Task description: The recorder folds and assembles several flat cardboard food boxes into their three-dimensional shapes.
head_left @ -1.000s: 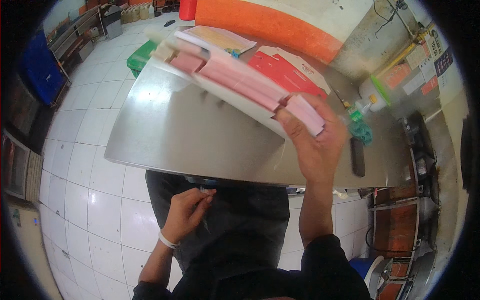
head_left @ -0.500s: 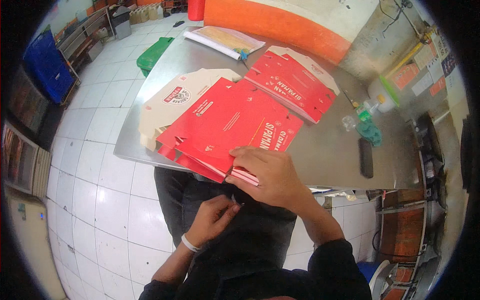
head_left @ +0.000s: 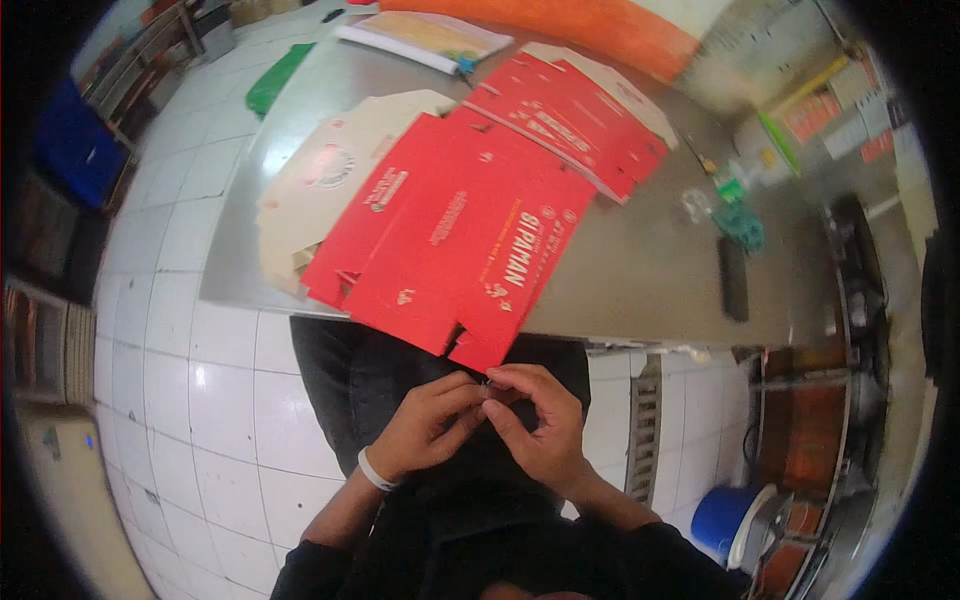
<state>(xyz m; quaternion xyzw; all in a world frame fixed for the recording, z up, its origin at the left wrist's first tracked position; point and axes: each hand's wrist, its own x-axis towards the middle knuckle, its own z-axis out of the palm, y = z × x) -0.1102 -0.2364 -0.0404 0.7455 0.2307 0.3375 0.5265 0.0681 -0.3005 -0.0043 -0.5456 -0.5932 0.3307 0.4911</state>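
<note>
My left hand (head_left: 428, 422), with a white band at the wrist, is closed in a pinch just off the table's near edge. The fingertips of my right hand (head_left: 538, 420) meet it, also pinched. Between them is a small greyish thing, too small to name. Right above my fingers, a stack of red flattened cardboard boxes (head_left: 440, 250) with white print juts over the table edge. Its cream flap panels (head_left: 315, 175) spread out to the left. A second stack of red flattened boxes (head_left: 575, 120) lies behind it to the right.
The boxes rest on a steel table (head_left: 640, 285). At its right are a dark oblong object (head_left: 733, 280), a green cloth (head_left: 738, 228) and a clear plastic bottle (head_left: 730, 185). Papers in a plastic sleeve (head_left: 425, 40) lie at the back. A blue bucket (head_left: 725, 518) stands low right.
My right hand has let go of the box stack and come down to my left hand, where the fingertips now meet. The near red panel now lies flatter. The view has shifted slightly.
</note>
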